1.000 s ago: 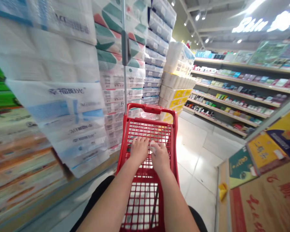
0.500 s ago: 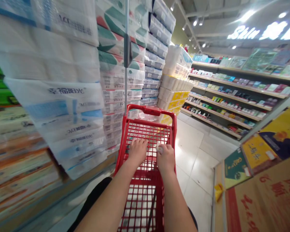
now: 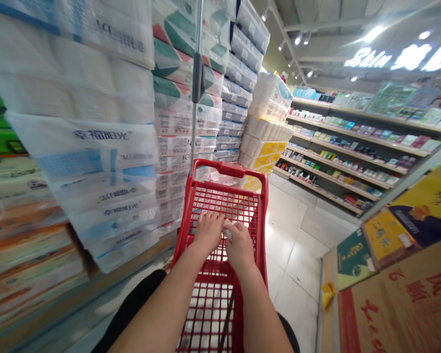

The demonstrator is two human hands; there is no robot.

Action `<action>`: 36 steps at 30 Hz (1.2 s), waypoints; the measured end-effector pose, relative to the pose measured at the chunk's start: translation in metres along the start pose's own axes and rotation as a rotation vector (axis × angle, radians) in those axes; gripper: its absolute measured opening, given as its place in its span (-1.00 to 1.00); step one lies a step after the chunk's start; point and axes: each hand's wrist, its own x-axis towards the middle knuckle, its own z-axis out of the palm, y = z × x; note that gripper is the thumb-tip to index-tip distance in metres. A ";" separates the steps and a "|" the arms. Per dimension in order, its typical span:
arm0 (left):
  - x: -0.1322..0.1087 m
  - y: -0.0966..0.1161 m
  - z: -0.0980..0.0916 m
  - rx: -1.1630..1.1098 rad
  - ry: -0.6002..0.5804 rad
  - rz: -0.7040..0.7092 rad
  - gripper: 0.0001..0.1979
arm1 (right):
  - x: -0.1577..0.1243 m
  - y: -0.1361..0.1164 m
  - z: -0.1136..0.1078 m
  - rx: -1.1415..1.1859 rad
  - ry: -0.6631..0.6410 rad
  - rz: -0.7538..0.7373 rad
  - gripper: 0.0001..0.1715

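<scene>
A red shopping cart (image 3: 226, 169) with a grid-like plastic basket stands in front of me. My left hand (image 3: 208, 230) lies on the grid with its fingers stretched forward, holding nothing that I can see. Close beside it, my right hand (image 3: 241, 245) is closed around a small white wad (image 3: 227, 229) that looks like crumpled tissue. The wad is near the left hand's fingertips; whether they touch it I cannot tell.
Tall stacks of wrapped paper rolls (image 3: 106, 147) line the left side. A thin metal pole (image 3: 194, 127) rises at the cart's far left corner. Cartons (image 3: 400, 289) stand on the right, shelves of small boxes (image 3: 353, 127) farther back. Pale floor tiles (image 3: 290, 235) run between.
My right hand has moved left with the white wad, up to my left hand. The left hand stays on the cart. The view has shifted slightly.
</scene>
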 end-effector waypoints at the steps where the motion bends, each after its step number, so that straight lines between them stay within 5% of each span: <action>1: 0.000 0.000 0.000 -0.003 0.002 0.002 -0.69 | 0.000 0.000 -0.001 -0.017 0.024 0.015 -0.52; 5: 0.000 0.000 0.001 -0.011 0.007 -0.003 -0.67 | 0.001 0.004 -0.004 -0.132 0.203 0.131 -0.54; 10: -0.002 0.000 0.000 -0.014 0.006 -0.009 -0.69 | -0.002 -0.003 -0.001 -0.001 -0.020 -0.010 -0.51; 15: -0.003 -0.001 -0.003 -0.011 0.018 -0.007 -0.68 | -0.002 -0.003 -0.002 -0.108 0.151 0.110 -0.56; 21: -0.004 0.001 -0.006 -0.010 -0.009 -0.022 -0.68 | -0.004 -0.003 0.003 0.056 -0.007 -0.024 -0.49; 26: -0.004 0.001 -0.006 -0.006 -0.007 -0.010 -0.66 | -0.003 0.002 -0.001 -0.079 0.185 0.130 -0.54; 31: -0.006 0.001 -0.006 -0.003 -0.013 -0.015 -0.68 | -0.006 -0.001 0.000 0.033 0.013 0.002 -0.51; 36: -0.007 0.001 -0.008 -0.007 -0.016 -0.006 -0.64 | -0.006 0.002 -0.004 -0.077 0.223 0.132 -0.50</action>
